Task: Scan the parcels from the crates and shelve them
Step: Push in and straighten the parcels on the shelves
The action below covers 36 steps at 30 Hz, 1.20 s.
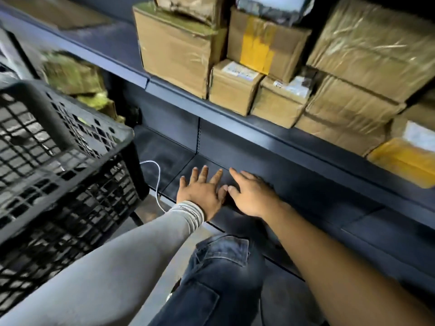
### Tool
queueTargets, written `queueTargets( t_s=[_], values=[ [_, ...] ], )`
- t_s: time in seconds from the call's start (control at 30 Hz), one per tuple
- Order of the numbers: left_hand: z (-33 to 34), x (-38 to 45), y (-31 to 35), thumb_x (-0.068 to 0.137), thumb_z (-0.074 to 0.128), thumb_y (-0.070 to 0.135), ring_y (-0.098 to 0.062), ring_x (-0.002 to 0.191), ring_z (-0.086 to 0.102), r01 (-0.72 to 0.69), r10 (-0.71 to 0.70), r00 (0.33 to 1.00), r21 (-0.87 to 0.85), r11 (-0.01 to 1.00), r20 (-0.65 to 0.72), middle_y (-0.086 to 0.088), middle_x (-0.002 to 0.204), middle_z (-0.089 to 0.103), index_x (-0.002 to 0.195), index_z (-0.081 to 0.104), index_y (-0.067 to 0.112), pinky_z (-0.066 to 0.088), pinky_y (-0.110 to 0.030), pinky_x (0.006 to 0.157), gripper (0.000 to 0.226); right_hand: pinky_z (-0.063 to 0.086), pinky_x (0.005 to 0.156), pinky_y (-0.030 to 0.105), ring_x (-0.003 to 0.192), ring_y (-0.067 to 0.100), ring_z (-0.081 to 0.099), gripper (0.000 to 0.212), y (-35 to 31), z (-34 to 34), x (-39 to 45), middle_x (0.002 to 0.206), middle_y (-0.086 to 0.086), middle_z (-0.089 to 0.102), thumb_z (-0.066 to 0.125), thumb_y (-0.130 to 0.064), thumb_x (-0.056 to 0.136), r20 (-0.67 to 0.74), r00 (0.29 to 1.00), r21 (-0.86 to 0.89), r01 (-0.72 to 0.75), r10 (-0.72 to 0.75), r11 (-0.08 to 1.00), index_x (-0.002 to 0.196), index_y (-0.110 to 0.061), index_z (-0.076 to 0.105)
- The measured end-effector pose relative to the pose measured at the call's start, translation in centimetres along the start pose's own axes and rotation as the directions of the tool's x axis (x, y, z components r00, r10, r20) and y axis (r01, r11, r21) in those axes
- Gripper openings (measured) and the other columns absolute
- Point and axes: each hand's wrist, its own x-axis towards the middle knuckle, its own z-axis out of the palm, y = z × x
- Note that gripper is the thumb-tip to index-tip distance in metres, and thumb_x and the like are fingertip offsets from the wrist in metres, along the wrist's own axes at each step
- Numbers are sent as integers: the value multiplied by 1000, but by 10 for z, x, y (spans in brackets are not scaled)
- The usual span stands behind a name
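Observation:
Both my hands lie side by side on the dark bottom shelf [306, 189]. My left hand [202, 189], in a grey sleeve, has its fingers spread flat on the shelf board. My right hand [251, 194] rests beside it with its fingers straight, the index pointing inward. Neither hand holds anything. Several brown cardboard parcels [235, 90] taped in clear film stand stacked on the shelf above [188, 100]. A black plastic crate [58, 161] with a mesh wall fills the left; its inside is too dark to read.
A white cable [159, 182] hangs over the shelf edge left of my hands. A yellow padded parcel [404, 161] lies at the right end of the upper shelf. More wrapped parcels [70, 76] sit behind the crate. My knee in dark jeans [221, 274] is below my hands.

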Motion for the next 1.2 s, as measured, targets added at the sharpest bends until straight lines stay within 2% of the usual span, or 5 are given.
queueTargets(
  t_s=[0.23, 0.6, 0.8, 1.07, 1.2],
  values=[
    [-70, -48, 5, 107, 16, 59, -33, 160, 2, -52, 60, 993, 77, 996, -102, -8, 174, 6, 166, 6, 36, 11, -58, 126, 64, 25, 121, 53, 155, 30, 26, 60, -48, -65, -46, 171, -1, 24, 31, -53, 109, -17, 997, -70, 68, -70, 995, 165, -42, 12],
    [-195, -86, 4, 107, 23, 60, -31, 161, 1, -134, 175, 937, 152, 979, -303, -7, 175, 2, 166, 0, 40, 10, -55, 127, 66, 31, 121, 49, 154, 28, 28, 66, -90, -170, -84, 170, -5, 25, 33, -61, 106, -226, 960, -73, 155, -167, 985, 165, -39, 15],
    [-226, -84, 34, 108, 26, 55, -30, 160, 6, -228, 250, 876, 102, 968, -414, -4, 175, 7, 165, 5, 41, 12, -54, 127, 62, 35, 118, 51, 151, 31, 32, 62, -84, -217, -103, 166, -1, 31, 34, -58, 107, -324, 935, -134, 107, -146, 985, 164, -38, 19],
    [-229, -67, 62, 102, 20, 67, -26, 161, 5, -323, 294, 848, 10, 946, -440, -2, 174, 10, 164, 10, 44, 12, -52, 127, 67, 29, 122, 49, 155, 28, 26, 64, -54, -231, -122, 172, 0, 21, 37, -57, 106, -401, 916, -75, 0, -30, 997, 164, -38, 19],
    [-220, -58, 91, 105, 25, 64, -27, 161, 5, -388, 361, 839, 19, 922, -408, -2, 175, 8, 164, 7, 44, 11, -53, 128, 65, 26, 121, 46, 156, 28, 23, 63, -32, -227, -135, 173, 0, 15, 37, -55, 107, -450, 891, -76, -102, 57, 992, 165, -39, 16]
  ],
)
